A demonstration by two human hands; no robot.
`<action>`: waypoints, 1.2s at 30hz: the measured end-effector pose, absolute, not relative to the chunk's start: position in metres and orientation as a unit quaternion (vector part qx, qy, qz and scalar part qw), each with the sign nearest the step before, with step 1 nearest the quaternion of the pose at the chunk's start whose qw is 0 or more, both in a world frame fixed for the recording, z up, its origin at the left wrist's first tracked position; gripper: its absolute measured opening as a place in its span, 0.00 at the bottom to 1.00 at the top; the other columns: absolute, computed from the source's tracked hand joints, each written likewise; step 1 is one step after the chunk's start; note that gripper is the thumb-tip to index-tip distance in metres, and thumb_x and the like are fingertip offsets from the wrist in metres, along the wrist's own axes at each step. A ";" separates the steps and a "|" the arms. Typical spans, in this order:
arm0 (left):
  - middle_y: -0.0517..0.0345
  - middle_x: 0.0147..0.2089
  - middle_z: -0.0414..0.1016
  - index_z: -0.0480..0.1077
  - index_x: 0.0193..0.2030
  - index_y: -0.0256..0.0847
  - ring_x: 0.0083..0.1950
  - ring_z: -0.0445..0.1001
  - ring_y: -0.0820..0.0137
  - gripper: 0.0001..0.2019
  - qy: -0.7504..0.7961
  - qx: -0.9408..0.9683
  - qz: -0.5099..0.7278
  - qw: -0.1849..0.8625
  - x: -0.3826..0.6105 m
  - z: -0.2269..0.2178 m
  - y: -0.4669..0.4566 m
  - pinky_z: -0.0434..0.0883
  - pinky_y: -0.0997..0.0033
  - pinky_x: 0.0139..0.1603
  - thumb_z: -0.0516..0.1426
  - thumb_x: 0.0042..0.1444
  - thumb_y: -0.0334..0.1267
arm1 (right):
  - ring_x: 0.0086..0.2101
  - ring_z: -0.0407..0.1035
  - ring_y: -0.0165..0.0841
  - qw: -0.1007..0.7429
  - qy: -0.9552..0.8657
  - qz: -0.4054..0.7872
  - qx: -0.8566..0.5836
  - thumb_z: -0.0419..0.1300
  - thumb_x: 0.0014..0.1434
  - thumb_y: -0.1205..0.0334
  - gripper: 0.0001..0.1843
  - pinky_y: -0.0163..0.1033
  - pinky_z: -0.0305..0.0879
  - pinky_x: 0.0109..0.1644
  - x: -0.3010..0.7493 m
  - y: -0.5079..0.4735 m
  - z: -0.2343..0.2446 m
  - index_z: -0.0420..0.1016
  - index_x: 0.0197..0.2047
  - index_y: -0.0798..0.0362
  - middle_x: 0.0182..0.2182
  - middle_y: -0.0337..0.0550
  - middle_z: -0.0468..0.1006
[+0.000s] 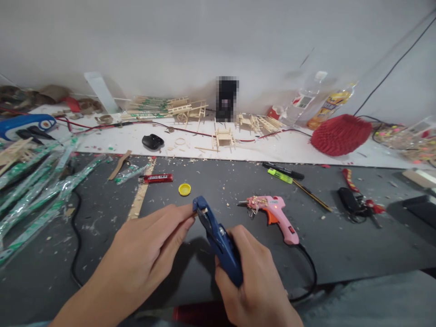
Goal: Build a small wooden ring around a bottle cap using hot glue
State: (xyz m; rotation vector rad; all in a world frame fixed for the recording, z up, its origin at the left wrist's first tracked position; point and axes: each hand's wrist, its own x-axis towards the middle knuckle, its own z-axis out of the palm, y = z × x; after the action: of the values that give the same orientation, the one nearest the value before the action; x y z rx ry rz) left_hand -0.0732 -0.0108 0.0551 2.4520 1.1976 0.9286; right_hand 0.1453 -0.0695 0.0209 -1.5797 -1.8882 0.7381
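Head view is showing the right hand [255, 274] gripping the stiff blue cutter [220, 243] by its handles; the left hand [143, 259] is pinching a light, probably brittle stick [203, 210].

Cutter [220, 240] is showing solid blue. Glue gun [275, 213] is showing pink with an orange trigger and trailing a black cord [311, 268]. Left of the glue gun, cap [184, 189] is reading yellow and lighter [157, 178] red with white print. Behind the glue gun, highlighter [279, 175] is running neon yellow-green, marker [282, 170] black. Further right behind it, ribbed paper ball [340, 135] is showing red. Far left, packets [34, 190] are showing clear wrap with green stripes. Worktop [340, 245] is reading dark grey, speckled with pale shavings.
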 end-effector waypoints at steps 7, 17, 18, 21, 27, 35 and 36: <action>0.68 0.32 0.76 0.72 0.49 0.51 0.31 0.79 0.70 0.10 0.422 0.832 0.316 0.172 -0.075 0.052 -0.009 0.70 0.75 0.35 0.52 0.75 0.31 | 0.25 0.67 0.35 0.300 -0.701 0.238 -0.602 0.56 0.56 0.68 0.07 0.39 0.56 0.30 0.141 -0.065 0.014 0.63 0.35 0.45 0.28 0.34 0.73; 0.70 0.25 0.70 0.66 0.56 0.50 0.25 0.75 0.63 0.11 0.546 0.715 0.289 0.328 -0.054 0.059 -0.013 0.64 0.68 0.27 0.50 0.75 0.50 | 0.29 0.75 0.40 0.271 -0.721 0.200 -0.606 0.59 0.52 0.67 0.10 0.40 0.53 0.32 0.131 -0.063 -0.001 0.62 0.34 0.45 0.30 0.40 0.79; 0.70 0.24 0.67 0.67 0.52 0.49 0.23 0.72 0.64 0.09 0.558 0.710 0.287 0.321 -0.050 0.060 -0.012 0.62 0.68 0.26 0.50 0.75 0.47 | 0.30 0.77 0.41 0.269 -0.724 0.192 -0.606 0.59 0.52 0.67 0.09 0.40 0.52 0.33 0.131 -0.063 -0.002 0.63 0.34 0.45 0.31 0.40 0.80; 0.68 0.25 0.68 0.69 0.43 0.47 0.25 0.71 0.66 0.07 0.569 0.707 0.298 0.298 -0.044 0.063 -0.008 0.65 0.68 0.29 0.51 0.73 0.37 | 0.31 0.80 0.41 0.262 -0.720 0.165 -0.622 0.62 0.57 0.66 0.07 0.41 0.48 0.32 0.131 -0.063 -0.003 0.67 0.35 0.46 0.32 0.39 0.82; 0.52 0.52 0.82 0.77 0.55 0.39 0.45 0.82 0.63 0.12 0.602 0.670 0.316 0.298 -0.039 0.053 -0.003 0.83 0.58 0.46 0.63 0.73 0.44 | 0.33 0.83 0.42 0.259 -0.669 0.131 -0.685 0.63 0.68 0.61 0.07 0.41 0.44 0.31 0.121 -0.069 0.000 0.73 0.36 0.45 0.32 0.37 0.85; 0.47 0.63 0.80 0.75 0.63 0.41 0.56 0.83 0.56 0.17 0.593 0.637 0.360 0.337 -0.035 0.058 -0.003 0.83 0.49 0.55 0.64 0.73 0.44 | 0.36 0.83 0.39 0.221 -0.673 0.112 -0.697 0.67 0.63 0.69 0.07 0.37 0.57 0.33 0.122 -0.065 0.027 0.76 0.34 0.49 0.32 0.36 0.86; 0.47 0.63 0.79 0.75 0.63 0.41 0.56 0.82 0.56 0.17 0.588 0.633 0.372 0.339 -0.034 0.061 0.001 0.83 0.49 0.55 0.64 0.73 0.44 | 0.36 0.83 0.39 0.212 -0.681 0.107 -0.693 0.67 0.63 0.69 0.07 0.37 0.61 0.35 0.124 -0.061 0.033 0.77 0.35 0.49 0.33 0.37 0.86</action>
State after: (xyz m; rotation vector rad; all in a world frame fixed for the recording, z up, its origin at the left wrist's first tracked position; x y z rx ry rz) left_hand -0.0343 0.0009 0.0615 1.6496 1.5319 0.9679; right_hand 0.1238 -0.0609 0.0329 -1.9249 -1.8915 0.2963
